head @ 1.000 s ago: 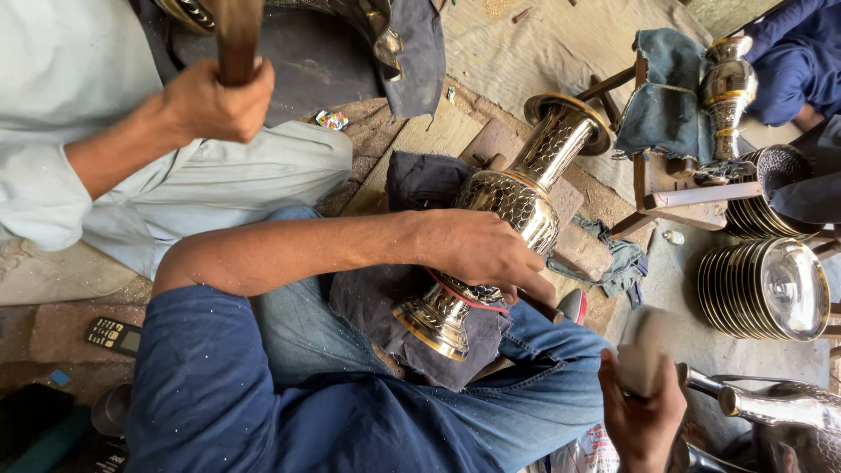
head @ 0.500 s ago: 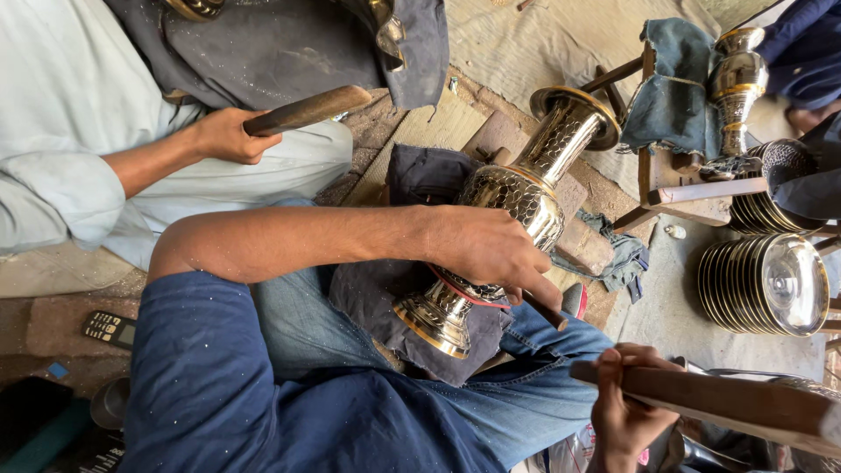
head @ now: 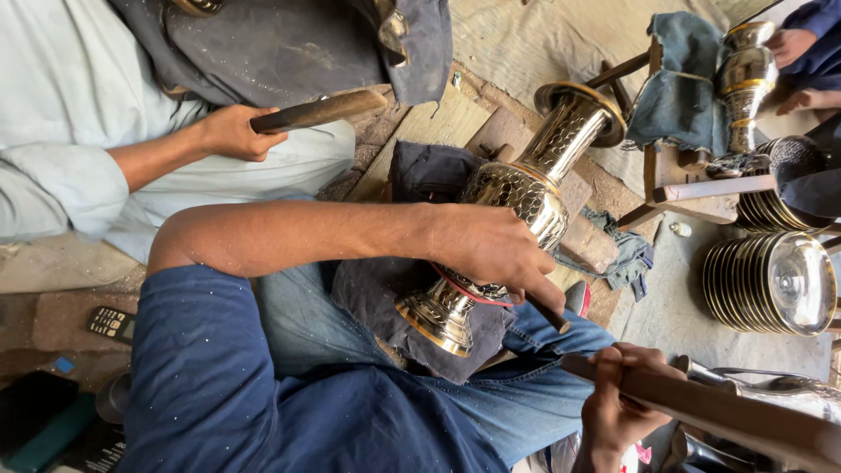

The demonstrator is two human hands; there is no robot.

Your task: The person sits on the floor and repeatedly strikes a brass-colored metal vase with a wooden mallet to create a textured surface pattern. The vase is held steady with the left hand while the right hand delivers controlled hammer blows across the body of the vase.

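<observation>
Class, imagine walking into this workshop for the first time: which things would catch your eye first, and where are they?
The tall patterned brass vase lies across the person's lap at centre, steadied by the left hand, which pins a thin punch to its foot. Lower right, the right hand grips a long wooden mallet. A stack of shiny metal plates stands at the right edge.

One head cam, looks steeply down, close on lap & workshop floor.

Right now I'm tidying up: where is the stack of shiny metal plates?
In the head view, the stack of plates stands on edge at the far right, below the wooden stand.
</observation>
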